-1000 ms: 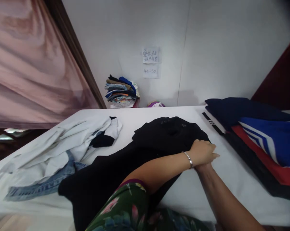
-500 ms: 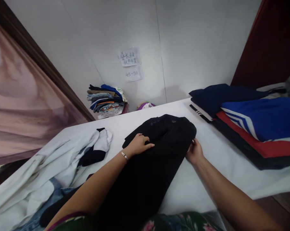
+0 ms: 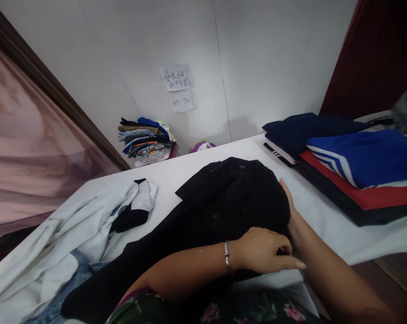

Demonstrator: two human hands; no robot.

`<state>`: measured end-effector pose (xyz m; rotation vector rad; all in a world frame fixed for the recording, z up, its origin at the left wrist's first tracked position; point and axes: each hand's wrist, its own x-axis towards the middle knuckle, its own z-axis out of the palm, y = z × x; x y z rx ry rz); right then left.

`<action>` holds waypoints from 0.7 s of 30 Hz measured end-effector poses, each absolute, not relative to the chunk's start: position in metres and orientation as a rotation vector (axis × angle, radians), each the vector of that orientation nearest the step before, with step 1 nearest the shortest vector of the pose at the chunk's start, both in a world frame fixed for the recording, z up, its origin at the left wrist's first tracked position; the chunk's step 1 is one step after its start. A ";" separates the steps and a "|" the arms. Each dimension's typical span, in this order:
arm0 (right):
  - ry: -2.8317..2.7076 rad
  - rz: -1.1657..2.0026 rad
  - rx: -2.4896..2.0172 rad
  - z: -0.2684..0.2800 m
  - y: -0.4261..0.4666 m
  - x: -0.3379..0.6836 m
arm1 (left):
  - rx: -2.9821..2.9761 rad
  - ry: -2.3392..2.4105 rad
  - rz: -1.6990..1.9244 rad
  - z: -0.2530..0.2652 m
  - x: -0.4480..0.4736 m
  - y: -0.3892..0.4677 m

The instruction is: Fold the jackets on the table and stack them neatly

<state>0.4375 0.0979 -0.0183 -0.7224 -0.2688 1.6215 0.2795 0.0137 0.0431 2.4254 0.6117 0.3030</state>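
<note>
A black jacket (image 3: 223, 193) with small dark buttons lies bunched on the white table (image 3: 281, 174) in front of me. My left hand (image 3: 262, 249), with a silver bracelet at its wrist, reaches across to the jacket's near right edge. Its fingers curl down onto the black cloth while the thumb sticks out to the right. Against the jacket's right side stands my right hand (image 3: 289, 202); one straight digit shows along the edge, and the other fingers are hidden by the cloth. One long black part of the jacket stretches toward the lower left.
White garments (image 3: 55, 238) and blue denim (image 3: 60, 288) lie loosely at the left. Folded clothes, with a blue piece (image 3: 368, 157) on a red one (image 3: 355, 198), are stacked at the right. Another clothes pile (image 3: 147, 139) stands beyond the far edge. Paper notes (image 3: 178, 78) hang on the wall.
My left hand has moved from the jacket's left side across to its near right edge. The jacket's right side now bulges further right, and the right hand has shifted slightly right.
</note>
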 end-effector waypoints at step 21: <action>-0.634 1.290 -1.224 -0.033 0.109 0.446 | 1.553 1.996 0.417 0.017 0.099 0.213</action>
